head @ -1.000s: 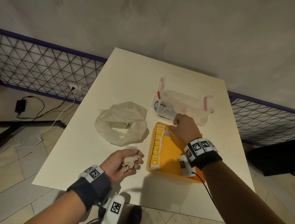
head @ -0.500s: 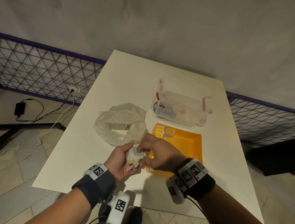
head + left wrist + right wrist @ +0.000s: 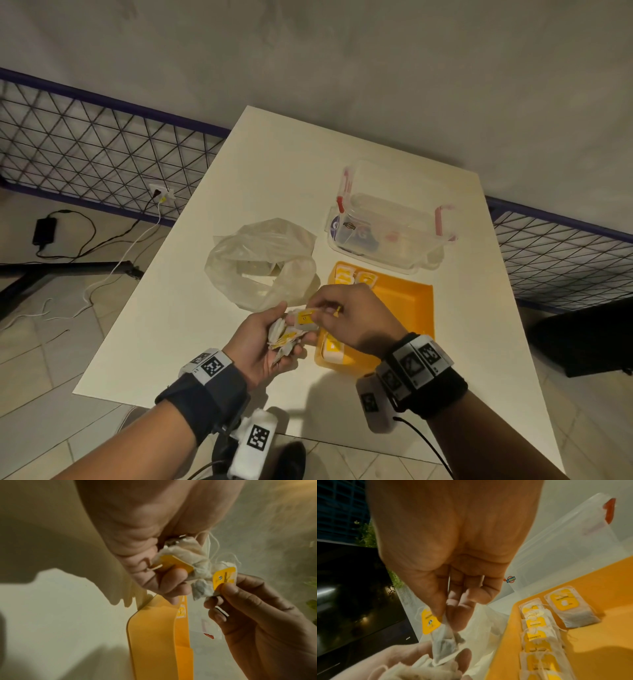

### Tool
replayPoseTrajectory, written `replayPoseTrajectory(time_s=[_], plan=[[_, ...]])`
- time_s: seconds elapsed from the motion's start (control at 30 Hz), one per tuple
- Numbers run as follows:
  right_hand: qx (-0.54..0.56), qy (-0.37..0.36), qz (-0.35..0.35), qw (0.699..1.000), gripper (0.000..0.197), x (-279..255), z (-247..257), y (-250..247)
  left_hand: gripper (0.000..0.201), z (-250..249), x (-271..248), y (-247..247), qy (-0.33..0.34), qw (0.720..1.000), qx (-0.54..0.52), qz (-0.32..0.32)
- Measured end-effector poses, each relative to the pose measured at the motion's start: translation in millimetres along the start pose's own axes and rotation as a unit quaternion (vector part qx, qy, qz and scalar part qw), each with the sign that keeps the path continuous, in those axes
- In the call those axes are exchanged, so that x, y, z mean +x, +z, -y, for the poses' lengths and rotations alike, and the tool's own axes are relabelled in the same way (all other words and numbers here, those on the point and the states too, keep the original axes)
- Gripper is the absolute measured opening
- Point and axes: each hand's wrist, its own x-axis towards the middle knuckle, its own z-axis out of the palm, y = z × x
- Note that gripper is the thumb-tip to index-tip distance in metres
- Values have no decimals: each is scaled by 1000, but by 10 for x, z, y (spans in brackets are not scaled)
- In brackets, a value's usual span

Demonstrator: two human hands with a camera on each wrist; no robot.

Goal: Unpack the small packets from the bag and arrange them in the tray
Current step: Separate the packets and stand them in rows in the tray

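Note:
My left hand (image 3: 265,339) cups a bunch of small white packets with yellow tags (image 3: 286,337), just left of the orange tray (image 3: 411,308). My right hand (image 3: 346,317) pinches one packet (image 3: 306,317) out of that bunch by its top edge; the same packet (image 3: 443,635) hangs from its thumb and forefinger in the right wrist view, and its yellow tag (image 3: 223,578) shows in the left wrist view. A column of packets (image 3: 537,635) lies along the tray's left side, with one more packet (image 3: 566,605) beside it at the far end. The clear plastic bag (image 3: 263,262) sits open behind my hands.
A clear lidded box with red clips (image 3: 390,222) stands behind the tray. The white table (image 3: 274,171) ends just under my wrists. A wire fence (image 3: 102,154) runs behind the table, with cables on the tiled floor (image 3: 85,240) at the left.
My right hand left the tray's far end, came back to my left hand and took hold of one packet from the bunch. My left hand rose a little toward the bag.

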Motion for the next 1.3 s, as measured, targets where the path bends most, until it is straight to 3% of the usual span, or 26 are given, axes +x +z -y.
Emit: replayPoseTrajectory(time_s=[0.17,0.33,0.53,0.7,0.8,1.0,1.13,1.3], plan=[[66,59,-26,996,11,-2,10,-39,39,36,52,-47,15,1000,11,-16],[-14,68,-59,996,11,19,15,-53,27,37,61,-51,24,999,14,-18],[-64,74,-128,987,12,72,-77,-169,26,28,112,-143,18,1000,13,-1],[-179,139,-175,958,17,97,-213,-420,31,39,173,-158,17,1000,17,14],[-144,168,-181,958,16,78,-350,-586,30,40,207,-175,14,1000,17,16],[-86,211,-34,973,17,-31,-489,-735,34,40,250,-200,10,999,23,21],[-84,232,89,965,9,-8,-514,-675,36,40,276,-219,13,999,29,18],[-96,246,56,963,9,175,-649,-523,34,49,283,-205,13,999,32,15]])
